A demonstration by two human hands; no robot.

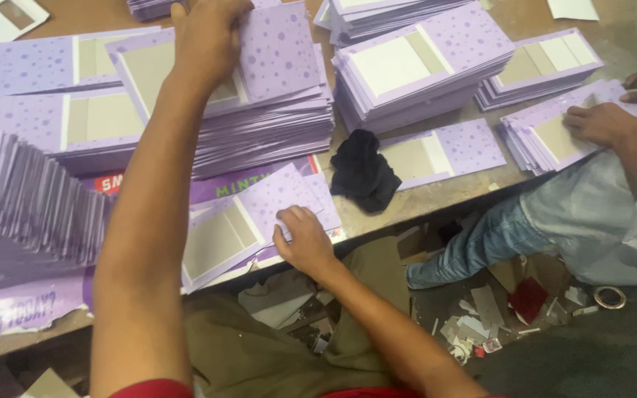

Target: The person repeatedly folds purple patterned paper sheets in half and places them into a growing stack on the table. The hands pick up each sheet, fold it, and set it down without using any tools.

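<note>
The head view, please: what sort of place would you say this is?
Probably a small print-finishing or card-making workshop: tall stacks of purple dotted cards cover a worn worktable, paper offcuts litter the floor, and a co-worker's hand handles another stack.

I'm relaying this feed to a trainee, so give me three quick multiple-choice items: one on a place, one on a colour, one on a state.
1. Where does the black cloth lie?
A. on the table edge between card stacks
B. on the floor
C. on top of the tall stack

2. What colour are the cards?
A. green
B. lilac with dots
C. orange

3. What is the left hand doing?
A. hanging off the table
B. holding scissors
C. resting on the top card of a tall stack

Answers: 1 A, it sits on the wood beside a single card; 2 B, every stack is dotted lilac; 3 C, its fingers grip that card.
</note>
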